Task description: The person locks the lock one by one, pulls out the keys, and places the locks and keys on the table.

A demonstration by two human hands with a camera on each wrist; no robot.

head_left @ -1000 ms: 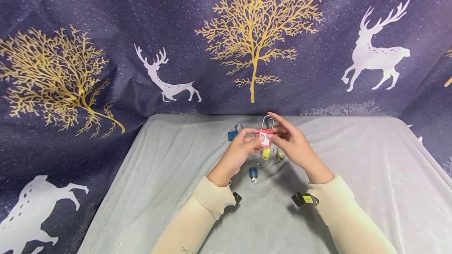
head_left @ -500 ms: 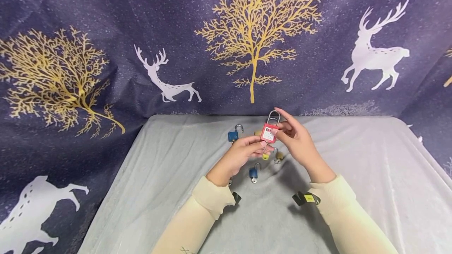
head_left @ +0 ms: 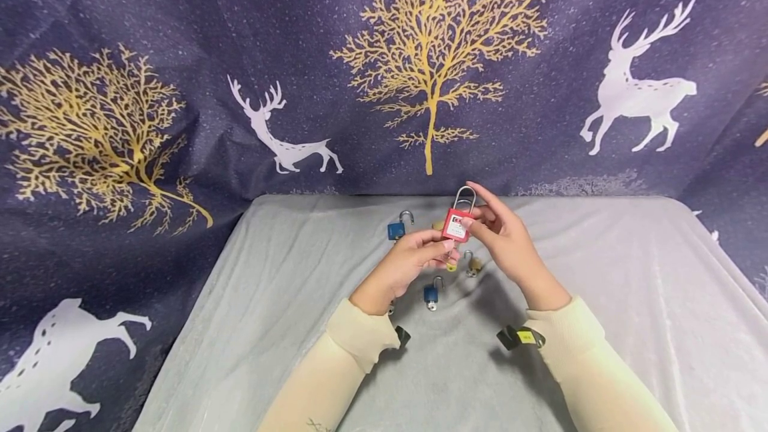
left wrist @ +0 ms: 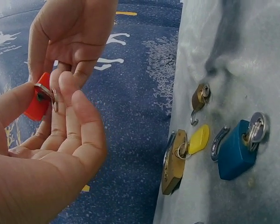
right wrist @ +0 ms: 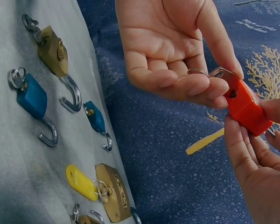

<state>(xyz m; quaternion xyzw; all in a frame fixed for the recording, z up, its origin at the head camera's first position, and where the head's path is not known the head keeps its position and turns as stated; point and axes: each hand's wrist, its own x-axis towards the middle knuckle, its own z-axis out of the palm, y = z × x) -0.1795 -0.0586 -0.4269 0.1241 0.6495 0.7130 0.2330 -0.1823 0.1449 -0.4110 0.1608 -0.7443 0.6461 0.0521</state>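
Seen from above, left to right around a red padlock [head_left: 455,227] held upright in the air over a grey cloth-covered table [head_left: 600,299]. Left of the padlock, left hand [head_left: 408,264] with thumb and forefinger pinching a key [right wrist: 222,73] on its ring at the padlock's underside; remaining fingers loosely curled beneath. Key tip apparently at or in the keyhole, though how deep cannot be told. Padlock's long axis running roughly upright, silver shackle [head_left: 465,197] on top and closed, keyhole end facing down toward the left fingers. Right of the padlock, right hand [head_left: 504,242] grasping the red body between thumb and fingertips, steadying it. Both hands touching the padlock; left hand the one at the key.

Below the padlock on the cloth: a blue padlock [head_left: 431,293] with keys, a brass padlock [left wrist: 173,162] with a yellow key tag [left wrist: 198,139], a smaller brass padlock [head_left: 475,265]. Left of the red padlock, another blue padlock [head_left: 397,227] with shackle open. Behind the table, a dark blue curtain [head_left: 180,119] printed with gold trees and white deer.
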